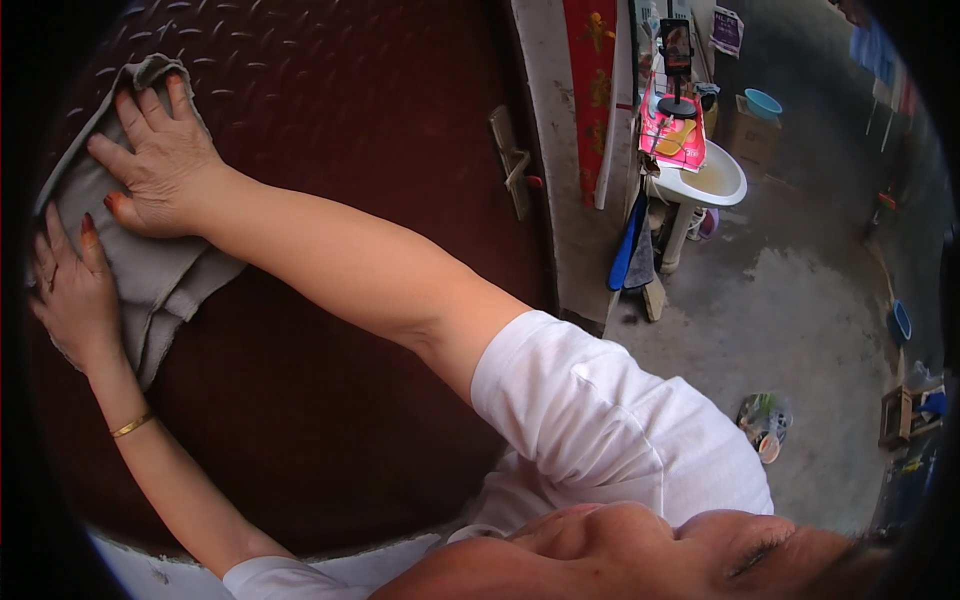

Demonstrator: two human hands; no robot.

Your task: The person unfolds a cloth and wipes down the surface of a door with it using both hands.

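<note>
A grey cloth (165, 280) lies spread against a dark red door (330, 130) with a raised tread pattern, near its far-left edge. My right hand (165, 165) presses flat on the upper part of the cloth, fingers spread. Lower down, my left hand (80, 295) rests on the cloth's left side with its fingers stretched out; a gold bracelet circles that wrist. The cloth's lower corner hangs in loose folds between the hands. Several fingertips are stained orange-red.
A metal door handle (514, 165) sticks out at the door's right edge. Beyond the frame stand a white pedestal sink (735, 180), a phone on a stand (677, 50) and a cardboard box (752, 135) holding a blue basin (763, 103). A plastic bag (765, 415) lies on the concrete floor.
</note>
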